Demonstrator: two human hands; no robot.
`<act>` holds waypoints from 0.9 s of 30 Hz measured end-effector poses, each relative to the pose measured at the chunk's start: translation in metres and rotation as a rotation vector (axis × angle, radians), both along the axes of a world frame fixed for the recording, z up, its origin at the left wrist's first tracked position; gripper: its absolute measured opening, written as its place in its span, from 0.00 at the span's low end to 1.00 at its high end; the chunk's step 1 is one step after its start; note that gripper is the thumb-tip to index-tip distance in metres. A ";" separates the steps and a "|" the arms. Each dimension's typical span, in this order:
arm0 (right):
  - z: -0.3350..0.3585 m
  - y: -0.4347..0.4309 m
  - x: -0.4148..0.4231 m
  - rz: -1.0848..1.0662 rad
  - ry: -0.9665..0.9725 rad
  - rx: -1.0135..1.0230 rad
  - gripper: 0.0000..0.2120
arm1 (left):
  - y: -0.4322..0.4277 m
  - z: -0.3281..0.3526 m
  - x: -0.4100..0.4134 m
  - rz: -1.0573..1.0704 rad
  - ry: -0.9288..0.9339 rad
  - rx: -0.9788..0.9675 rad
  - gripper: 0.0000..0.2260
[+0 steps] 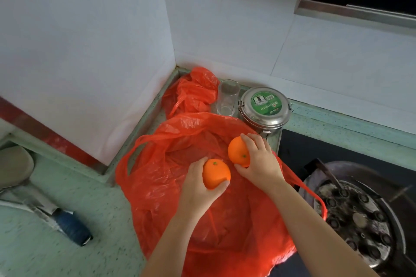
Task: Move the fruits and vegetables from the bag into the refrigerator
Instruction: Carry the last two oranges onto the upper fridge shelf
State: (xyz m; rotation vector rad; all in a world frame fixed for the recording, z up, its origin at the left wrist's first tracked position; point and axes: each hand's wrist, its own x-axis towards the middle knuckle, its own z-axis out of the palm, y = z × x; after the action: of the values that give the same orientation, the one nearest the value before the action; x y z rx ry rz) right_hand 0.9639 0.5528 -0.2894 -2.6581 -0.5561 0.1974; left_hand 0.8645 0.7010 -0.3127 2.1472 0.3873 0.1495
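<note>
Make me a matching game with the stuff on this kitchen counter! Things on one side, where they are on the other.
Things: 1 glass; 2 knife; 3 steel tin; 4 red bag.
Places: A spread open in the middle; B lying far left on the counter; C between a crumpled bag and the tin; D right of the glass.
Pairs: 1-C, 2-B, 3-D, 4-A.

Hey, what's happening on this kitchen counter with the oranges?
A person is unpacking groceries. The left hand grips the nearer orange and the right hand grips the farther orange, both over the open red bag lying on the counter. A glass and a steel tin stand behind the bag. No refrigerator is in view, so the oranges are not yet put away.
</note>
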 end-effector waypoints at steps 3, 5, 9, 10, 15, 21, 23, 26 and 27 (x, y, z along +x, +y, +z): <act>0.006 -0.005 -0.018 -0.020 0.004 0.100 0.38 | 0.001 0.005 -0.013 0.058 -0.026 -0.006 0.33; 0.013 -0.009 -0.030 -0.027 0.001 0.148 0.39 | 0.001 0.009 -0.023 0.086 -0.048 0.002 0.33; 0.027 -0.018 -0.053 -0.033 0.011 0.231 0.38 | -0.004 0.021 -0.044 0.122 -0.080 0.015 0.34; 0.031 -0.020 -0.059 -0.035 0.013 0.254 0.37 | -0.006 0.025 -0.049 0.125 -0.087 0.022 0.34; 0.048 -0.034 -0.088 -0.017 0.016 0.382 0.36 | -0.015 0.053 -0.078 0.162 -0.150 0.086 0.35; 0.071 -0.050 -0.126 0.059 0.051 0.497 0.36 | -0.035 0.082 -0.125 0.237 -0.209 0.110 0.35; 0.076 -0.055 -0.138 0.113 0.045 0.493 0.36 | -0.044 0.090 -0.143 0.271 -0.229 0.112 0.35; 0.082 -0.061 -0.157 0.202 0.062 0.491 0.35 | -0.059 0.098 -0.173 0.333 -0.246 0.129 0.34; 0.084 -0.062 -0.164 0.234 0.074 0.490 0.35 | -0.065 0.100 -0.186 0.358 -0.254 0.133 0.34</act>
State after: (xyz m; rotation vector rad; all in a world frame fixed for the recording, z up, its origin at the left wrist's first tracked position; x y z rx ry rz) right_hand 0.8000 0.4909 -0.2053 -2.1038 -0.7792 0.1970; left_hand 0.6787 0.6361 -0.2127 2.1363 0.6224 0.6598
